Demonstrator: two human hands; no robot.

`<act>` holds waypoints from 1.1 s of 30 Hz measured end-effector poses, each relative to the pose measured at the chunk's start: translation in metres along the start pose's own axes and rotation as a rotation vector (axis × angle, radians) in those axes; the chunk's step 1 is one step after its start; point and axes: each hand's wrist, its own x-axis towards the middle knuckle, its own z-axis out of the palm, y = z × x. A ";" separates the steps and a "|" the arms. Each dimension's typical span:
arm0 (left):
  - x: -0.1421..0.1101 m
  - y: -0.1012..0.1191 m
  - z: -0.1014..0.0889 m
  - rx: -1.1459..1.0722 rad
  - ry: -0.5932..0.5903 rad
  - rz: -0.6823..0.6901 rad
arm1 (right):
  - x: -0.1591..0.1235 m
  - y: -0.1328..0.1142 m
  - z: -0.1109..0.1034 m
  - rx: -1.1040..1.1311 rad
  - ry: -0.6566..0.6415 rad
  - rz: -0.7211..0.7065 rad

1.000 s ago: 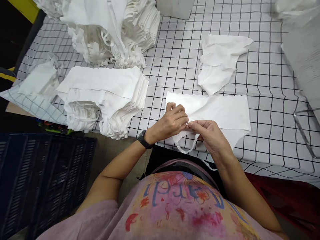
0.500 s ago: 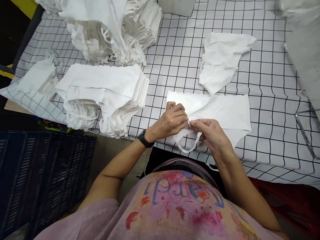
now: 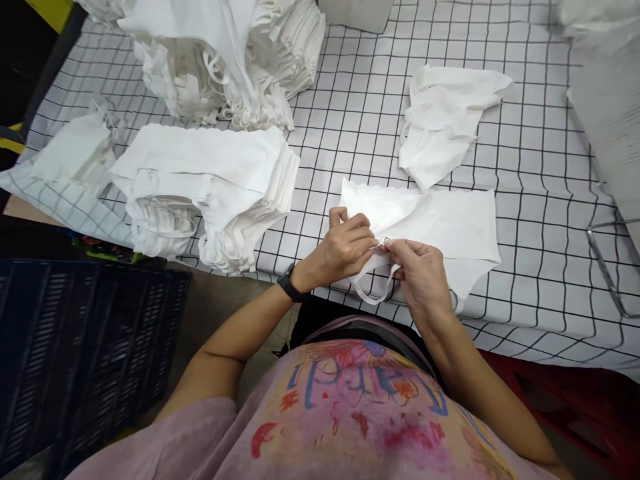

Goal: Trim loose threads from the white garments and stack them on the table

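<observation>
A white strapped top [image 3: 440, 217] lies spread on the checked tablecloth in front of me, its scalloped edge facing away. My left hand [image 3: 347, 243], with a dark watch on the wrist, pinches the top's fabric near its left strap. Close beside it, my right hand [image 3: 420, 267] pinches a small ring-like strap fitting [image 3: 385, 241] at the fingertips. The strap [image 3: 373, 298] hangs in a loop below both hands, at the table's near edge. Fingers cover part of the fitting, so its exact shape is hard to make out.
A neat stack of white tops [image 3: 195, 157] lies left of my hands, with a larger pile [image 3: 280, 53] behind it. Another crumpled white garment [image 3: 445, 120] lies beyond the top. A bent metal wire [image 3: 607, 267] is at right; blue crates [image 3: 90, 347] stand lower left.
Both hands have shifted slightly to the right, still pinched close together. The top's left side has been drawn a little rightward, and its lower right strap shows more.
</observation>
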 end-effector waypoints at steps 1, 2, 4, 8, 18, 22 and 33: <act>-0.001 0.001 0.000 0.006 0.008 0.002 | -0.001 0.001 0.000 0.021 0.013 -0.009; -0.002 0.002 0.001 0.016 0.017 0.004 | -0.002 0.003 0.001 0.041 0.015 -0.016; -0.002 0.001 0.002 0.049 0.033 0.003 | -0.006 0.006 0.001 0.064 -0.023 -0.005; -0.001 -0.008 0.002 0.149 0.007 -0.028 | -0.020 0.011 -0.005 -0.085 -0.247 0.051; -0.016 -0.017 -0.041 -0.041 -0.319 -0.117 | -0.066 0.009 -0.098 -0.474 0.161 -0.197; -0.014 0.005 -0.042 -0.184 -0.347 -0.084 | -0.073 0.029 -0.150 -0.535 0.395 -0.206; 0.058 0.080 0.049 -0.139 -0.384 0.242 | -0.055 0.092 -0.148 -0.367 0.121 -0.213</act>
